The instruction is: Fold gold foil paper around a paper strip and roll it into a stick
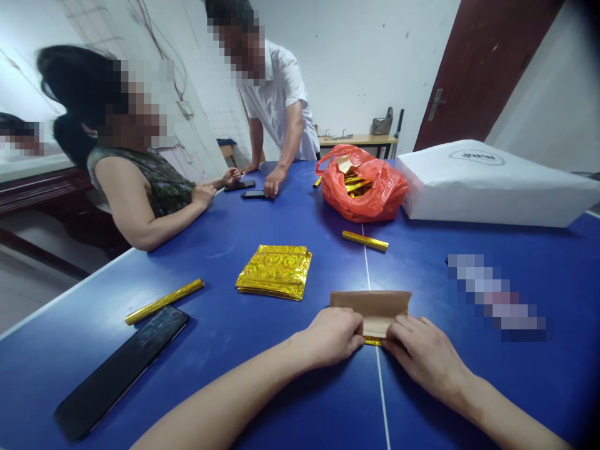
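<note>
A sheet of gold foil paper (375,307) lies with its plain brown side up, its near edge rolled over so that a narrow gold strip shows. At the sheet's left end my left hand (338,334) is closed on the rolled edge. My right hand (418,347) pinches the same edge at the right end. Beyond my left hand rests a stack of embossed gold foil sheets (274,272). One rolled gold tube (364,241) lies past the sheet, and another gold tube (165,301) is at the left. My fingertips are partly hidden by the hands.
Near the left tube lies a black phone (122,372). A red plastic bag (363,187) holding gold pieces stands beside a large white box (492,187). Two people are across the blue table (210,387), with phones by their hands. A blurred-out item (497,297) lies at the right.
</note>
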Tool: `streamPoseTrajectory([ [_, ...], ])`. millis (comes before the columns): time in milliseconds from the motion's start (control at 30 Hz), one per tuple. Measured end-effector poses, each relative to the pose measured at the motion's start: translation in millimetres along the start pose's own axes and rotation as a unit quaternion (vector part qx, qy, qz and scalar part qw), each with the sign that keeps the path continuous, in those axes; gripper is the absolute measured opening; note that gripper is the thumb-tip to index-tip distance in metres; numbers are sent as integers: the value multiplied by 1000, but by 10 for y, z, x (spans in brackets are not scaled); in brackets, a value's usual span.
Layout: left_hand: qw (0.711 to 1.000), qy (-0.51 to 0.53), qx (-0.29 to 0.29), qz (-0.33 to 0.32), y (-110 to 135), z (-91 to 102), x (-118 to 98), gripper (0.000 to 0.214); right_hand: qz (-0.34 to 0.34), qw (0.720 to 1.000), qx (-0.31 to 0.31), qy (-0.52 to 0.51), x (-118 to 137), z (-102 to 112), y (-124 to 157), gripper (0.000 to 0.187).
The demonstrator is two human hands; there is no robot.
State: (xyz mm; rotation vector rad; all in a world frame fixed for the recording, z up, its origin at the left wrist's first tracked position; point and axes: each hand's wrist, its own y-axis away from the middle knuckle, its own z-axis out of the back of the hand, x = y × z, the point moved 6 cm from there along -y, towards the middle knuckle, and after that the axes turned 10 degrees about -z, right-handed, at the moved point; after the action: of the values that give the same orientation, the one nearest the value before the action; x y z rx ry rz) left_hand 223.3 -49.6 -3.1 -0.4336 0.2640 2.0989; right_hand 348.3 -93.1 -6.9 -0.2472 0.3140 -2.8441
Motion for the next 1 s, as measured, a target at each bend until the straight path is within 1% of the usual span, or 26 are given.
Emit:
streamPoseTrajectory([
  [100, 1000, -5, 11, 19, 12, 0, 57, 12, -26, 999, 34, -3, -46, 11, -16, 13],
  [233, 997, -1, 49, 61, 35, 9, 152, 13, -62, 994, 83, -19, -116, 43, -32, 12],
  [333, 995, 13, 65, 80, 52, 30, 211, 15, -81, 990, 109, -32, -158, 64, -37, 12],
  [467, 995, 29, 68, 72, 65, 60, 230, 20, -85, 989, 112, -43, -170, 80, -40, 12],
  [600, 994, 25, 72, 75, 76, 79, 215, 18, -87, 989, 109, -46, -178, 64, -38, 12],
  [800, 991, -33, 79, 106, 94, 103, 234, 22, -93, 988, 118, -46, -174, 54, -30, 13],
  [1000, 981, -75, 123, 131, 125, 168, 235, 27, -100, 985, 128, -53, -185, 27, -43, 12],
])
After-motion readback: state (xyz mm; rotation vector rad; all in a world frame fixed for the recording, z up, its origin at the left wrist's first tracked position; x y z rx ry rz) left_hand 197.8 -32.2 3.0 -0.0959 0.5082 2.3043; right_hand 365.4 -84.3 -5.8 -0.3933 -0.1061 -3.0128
